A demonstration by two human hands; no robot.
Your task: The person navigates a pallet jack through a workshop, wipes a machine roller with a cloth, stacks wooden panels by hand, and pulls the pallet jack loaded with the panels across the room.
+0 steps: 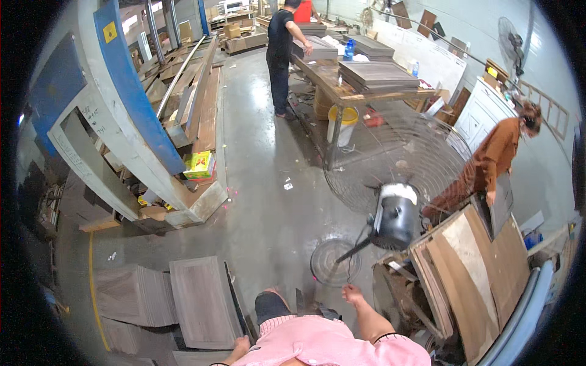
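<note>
At the lower left, my left hand [243,343] is at the right edge of a grey-brown wood panel [204,299], its fingers closed on that edge and partly hidden. The panel lies beside a stack of similar panels [135,295]. My right hand [351,294] is held out low in front of me with its fingers closed. Just beyond it is the round base [326,262] of a black standing fan [395,219]. A thin dark cord seems to run down to these fingers, but I cannot make out what they hold.
A worktable [329,85] carries stacked panels, with a white bucket [343,125] under it. One person [281,58] stands beside it; another [497,152] bends at the right, holding a panel. Boards [470,268] lean at the lower right. A blue-and-grey machine frame [131,91] stands left.
</note>
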